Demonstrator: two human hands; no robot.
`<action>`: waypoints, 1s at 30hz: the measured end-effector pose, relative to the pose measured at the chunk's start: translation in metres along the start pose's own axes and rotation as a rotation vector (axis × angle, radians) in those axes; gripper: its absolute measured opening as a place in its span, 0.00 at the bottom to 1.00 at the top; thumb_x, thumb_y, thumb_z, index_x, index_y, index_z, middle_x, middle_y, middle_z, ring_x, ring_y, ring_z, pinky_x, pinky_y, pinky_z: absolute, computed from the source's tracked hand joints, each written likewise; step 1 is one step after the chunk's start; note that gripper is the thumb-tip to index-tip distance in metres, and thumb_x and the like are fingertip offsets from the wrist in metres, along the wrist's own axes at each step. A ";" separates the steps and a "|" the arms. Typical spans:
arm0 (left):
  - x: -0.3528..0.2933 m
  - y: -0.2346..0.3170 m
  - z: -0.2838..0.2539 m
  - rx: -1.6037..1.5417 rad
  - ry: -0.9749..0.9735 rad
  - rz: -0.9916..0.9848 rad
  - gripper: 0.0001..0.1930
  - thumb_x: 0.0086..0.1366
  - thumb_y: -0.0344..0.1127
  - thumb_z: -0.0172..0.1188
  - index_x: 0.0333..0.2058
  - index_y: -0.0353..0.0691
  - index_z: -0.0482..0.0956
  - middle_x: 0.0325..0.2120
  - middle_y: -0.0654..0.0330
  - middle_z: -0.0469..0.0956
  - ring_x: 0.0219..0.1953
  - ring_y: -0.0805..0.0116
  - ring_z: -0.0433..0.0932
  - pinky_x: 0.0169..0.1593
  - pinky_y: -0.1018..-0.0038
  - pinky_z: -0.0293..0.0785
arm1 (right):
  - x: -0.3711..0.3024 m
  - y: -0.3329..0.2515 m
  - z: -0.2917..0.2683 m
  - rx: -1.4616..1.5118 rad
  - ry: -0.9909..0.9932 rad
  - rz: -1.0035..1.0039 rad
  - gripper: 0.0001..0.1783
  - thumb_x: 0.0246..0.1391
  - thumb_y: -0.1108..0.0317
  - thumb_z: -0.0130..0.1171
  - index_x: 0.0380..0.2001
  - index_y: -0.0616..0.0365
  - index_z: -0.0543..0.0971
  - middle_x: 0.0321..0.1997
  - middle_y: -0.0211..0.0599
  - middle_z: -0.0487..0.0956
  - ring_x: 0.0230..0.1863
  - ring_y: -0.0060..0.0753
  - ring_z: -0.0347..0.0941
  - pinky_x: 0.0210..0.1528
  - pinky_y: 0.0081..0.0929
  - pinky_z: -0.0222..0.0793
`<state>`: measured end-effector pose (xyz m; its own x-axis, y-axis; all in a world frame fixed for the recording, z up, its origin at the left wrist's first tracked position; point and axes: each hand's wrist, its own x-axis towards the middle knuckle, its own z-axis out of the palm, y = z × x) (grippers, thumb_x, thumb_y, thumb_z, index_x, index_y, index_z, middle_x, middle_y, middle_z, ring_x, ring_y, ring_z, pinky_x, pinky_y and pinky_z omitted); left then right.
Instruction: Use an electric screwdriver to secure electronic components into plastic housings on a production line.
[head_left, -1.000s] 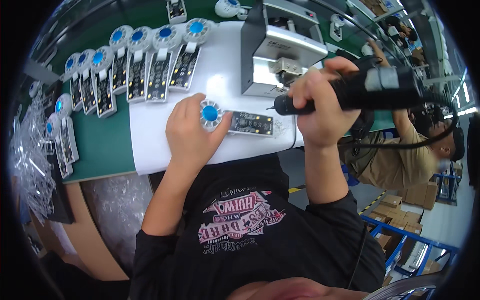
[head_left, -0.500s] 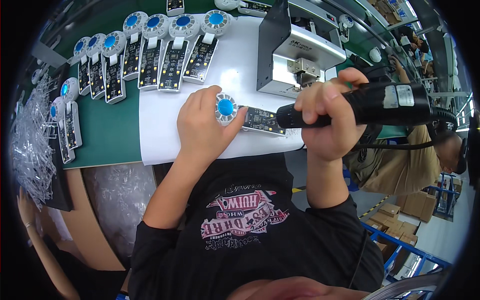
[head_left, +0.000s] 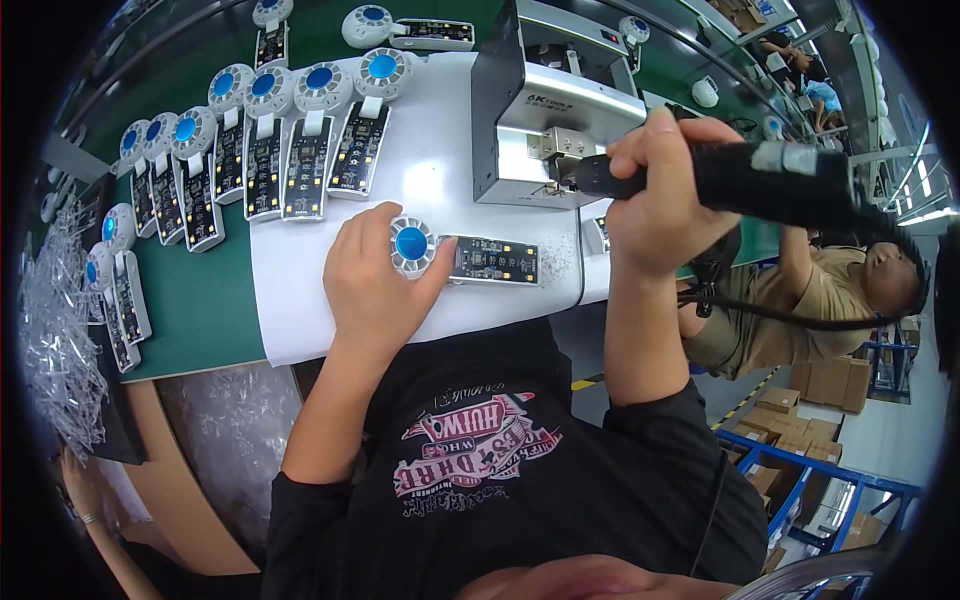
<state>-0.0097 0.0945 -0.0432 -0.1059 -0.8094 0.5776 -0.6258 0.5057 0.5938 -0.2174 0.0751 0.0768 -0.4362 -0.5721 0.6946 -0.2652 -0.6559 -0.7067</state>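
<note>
My left hand [head_left: 375,280] grips the round white head of a handheld device, its blue disc [head_left: 411,243] facing up between thumb and fingers. The device's flat handle stretches to the right on the white sheet [head_left: 430,140], with a black circuit board [head_left: 497,260] exposed along it. My right hand [head_left: 655,205] is wrapped round a black electric screwdriver [head_left: 775,190], held level with its nose pointing left. That nose is at the metal outlet block [head_left: 562,145] on the front of a silver-and-black screw feeder [head_left: 555,100]. Whether the bit touches the block I cannot tell.
Several similar devices [head_left: 265,150] lie in a row at the far left of the green table [head_left: 205,310]. Clear plastic pieces [head_left: 60,320] are heaped at the left edge. A cable [head_left: 790,318] trails from the screwdriver. Another person [head_left: 800,290] sits at the right.
My right hand has moved the screwdriver away from the circuit board's right end to the feeder's outlet block. My left hand still holds the device. The view has shifted slightly.
</note>
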 end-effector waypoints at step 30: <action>0.003 0.001 -0.006 0.015 0.033 0.024 0.25 0.50 0.42 0.75 0.41 0.33 0.76 0.32 0.50 0.79 0.35 0.52 0.79 0.38 0.61 0.75 | -0.075 -0.007 0.021 0.023 -0.502 0.269 0.17 0.54 0.84 0.54 0.44 0.58 0.65 0.22 0.33 0.71 0.18 0.25 0.68 0.26 0.33 0.70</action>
<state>-0.0059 0.0946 -0.0370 -0.0961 -0.7865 0.6100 -0.6347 0.5205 0.5712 -0.1651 0.1120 0.0324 -0.0221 -0.8806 0.4734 -0.1804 -0.4622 -0.8682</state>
